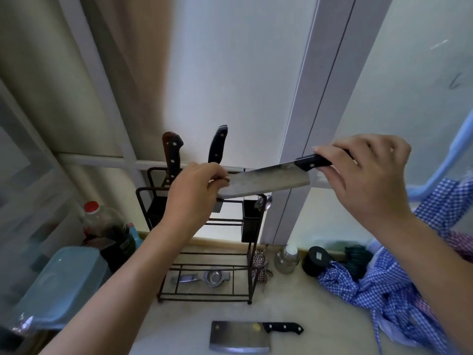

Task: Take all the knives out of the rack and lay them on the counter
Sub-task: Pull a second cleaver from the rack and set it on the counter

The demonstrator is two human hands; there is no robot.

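A black wire rack (pixel 245 254) stands on the pale counter (pixel 307 316) against the wall. Two knives stay upright in its top: one with a brown handle (pixel 172 155), one with a black handle (pixel 217 144). Above the rack I hold a wide-bladed knife (pixel 268 181) level. My right hand (pixel 368 175) grips its black handle, and my left hand (pixel 194 193) pinches the blade's tip. A cleaver (pixel 240 335) with a black handle lies flat on the counter in front of the rack.
Left of the rack stand a dark bottle (pixel 107 226) with a red cap and a light blue plastic tub (pixel 64 283). A metal squeezer (pixel 204 278) lies on the rack's base. A steel cup (pixel 286 260), a black jar (pixel 316 261) and blue checked cloth (pixel 384 285) crowd the right.
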